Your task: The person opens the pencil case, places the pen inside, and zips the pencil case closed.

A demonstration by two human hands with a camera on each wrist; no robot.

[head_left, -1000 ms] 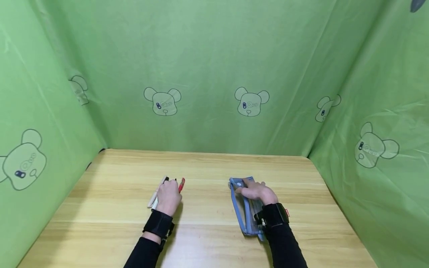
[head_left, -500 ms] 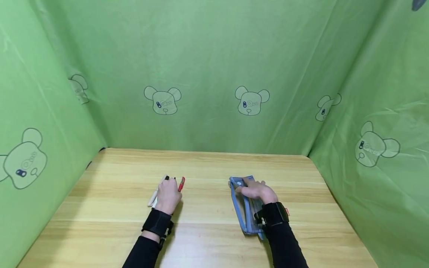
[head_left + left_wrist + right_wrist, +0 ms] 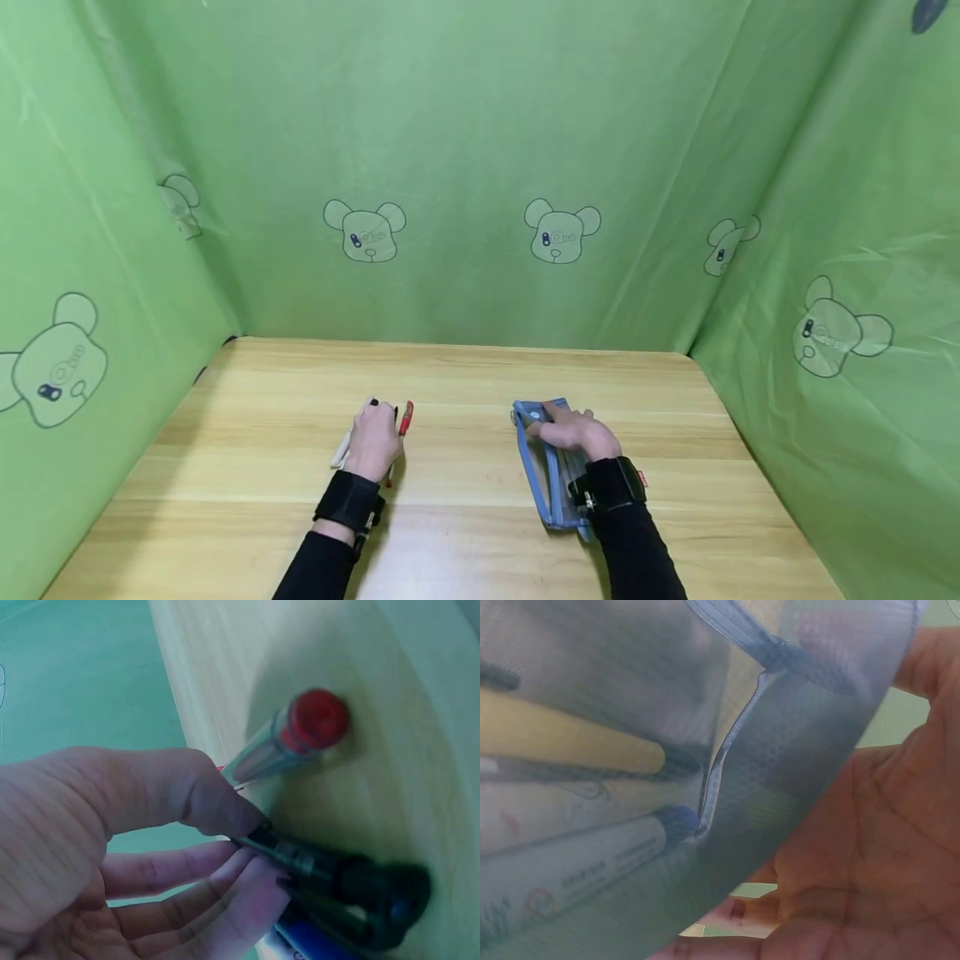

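Observation:
My left hand (image 3: 374, 442) pinches a black pen (image 3: 322, 870) between thumb and fingers. A red-ended pen (image 3: 406, 418) with a clear barrel lies just right of that hand. On its other side, a white marker (image 3: 341, 450) is partly covered by the hand. In the left wrist view, something blue (image 3: 304, 941) shows under the black pen. My right hand (image 3: 577, 433) grips the upper part of a blue mesh pencil case (image 3: 553, 492), whose zipper (image 3: 735, 742) appears open. Several pens and markers (image 3: 577, 859) show through its mesh in the right wrist view.
Both hands work over a light wooden table (image 3: 465, 533). Green cloth (image 3: 465, 150) printed with bear heads hangs behind the table and along both sides.
My left hand has shifted slightly left, and a pen's lower end now shows below it. The right hand and the pencil case stay in place.

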